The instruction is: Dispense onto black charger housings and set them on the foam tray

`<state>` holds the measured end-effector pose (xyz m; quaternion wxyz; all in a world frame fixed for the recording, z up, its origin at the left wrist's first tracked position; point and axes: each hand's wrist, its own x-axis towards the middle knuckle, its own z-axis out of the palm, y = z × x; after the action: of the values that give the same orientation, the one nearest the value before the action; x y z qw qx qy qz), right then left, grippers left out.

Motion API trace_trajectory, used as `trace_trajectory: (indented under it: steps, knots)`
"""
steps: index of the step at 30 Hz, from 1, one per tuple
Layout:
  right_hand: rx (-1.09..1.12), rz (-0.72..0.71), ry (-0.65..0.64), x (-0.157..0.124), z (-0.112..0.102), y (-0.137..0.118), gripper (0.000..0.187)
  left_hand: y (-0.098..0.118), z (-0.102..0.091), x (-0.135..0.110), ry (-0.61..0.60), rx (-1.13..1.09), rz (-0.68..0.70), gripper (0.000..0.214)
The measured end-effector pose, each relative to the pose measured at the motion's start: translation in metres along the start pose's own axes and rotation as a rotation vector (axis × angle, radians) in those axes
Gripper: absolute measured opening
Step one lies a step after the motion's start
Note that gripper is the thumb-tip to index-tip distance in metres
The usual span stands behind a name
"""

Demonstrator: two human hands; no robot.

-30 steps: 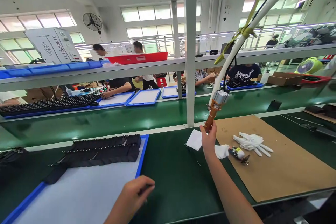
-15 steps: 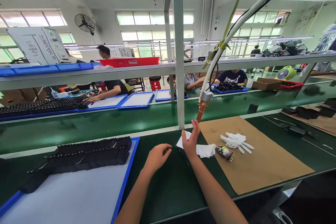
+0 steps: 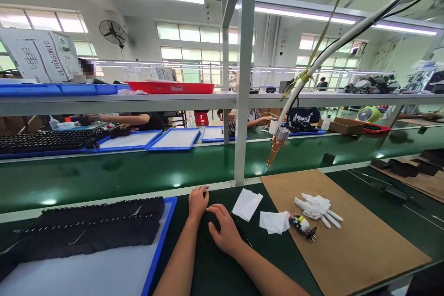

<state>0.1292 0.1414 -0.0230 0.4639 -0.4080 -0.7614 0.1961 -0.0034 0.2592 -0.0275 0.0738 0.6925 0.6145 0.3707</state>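
My left hand (image 3: 198,202) is over the green bench top (image 3: 215,270), near its far edge, with the fingers stretched to the right and nothing visible in them. Just right of it and nearer to me, my right hand (image 3: 225,230) has its thumb and fingers apart and holds nothing. A folded white paper (image 3: 247,204) lies right of my right hand, with a second white paper (image 3: 274,222) beyond it. A thin dark tool, mostly hidden, lies behind my right wrist. To the left, a blue-rimmed tray (image 3: 160,252) bears rows of black parts (image 3: 104,229).
Brown cardboard (image 3: 360,245) on the right carries white gloves (image 3: 319,208) and a small plug assembly (image 3: 303,225). A copper-tipped nozzle (image 3: 275,148) hangs from a white hose. A metal post (image 3: 242,101) rises at the bench's far edge. Co-workers sit beyond the green conveyor (image 3: 201,164).
My right hand has moved left and down, away from the nozzle and papers, toward my left hand. My left hand has turned and stretched out its fingers. The camera view has shifted.
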Motion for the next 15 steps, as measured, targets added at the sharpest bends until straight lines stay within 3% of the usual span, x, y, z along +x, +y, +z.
trace_trajectory:
  steps: [7, 11, 15]
  knots:
    - [0.081, 0.071, -0.162, -0.003, 0.003, -0.007, 0.043, -0.015, 0.012, 0.003, 0.034, -0.058, 0.046, 0.027]
    - [0.103, 0.095, -0.181, -0.007, 0.004, -0.008, 0.037, -0.020, 0.012, 0.003, 0.053, -0.094, 0.025, 0.038]
    - [0.112, 0.095, -0.202, -0.010, 0.004, -0.009, 0.027, -0.023, 0.013, 0.003, 0.058, -0.144, -0.019, 0.034]
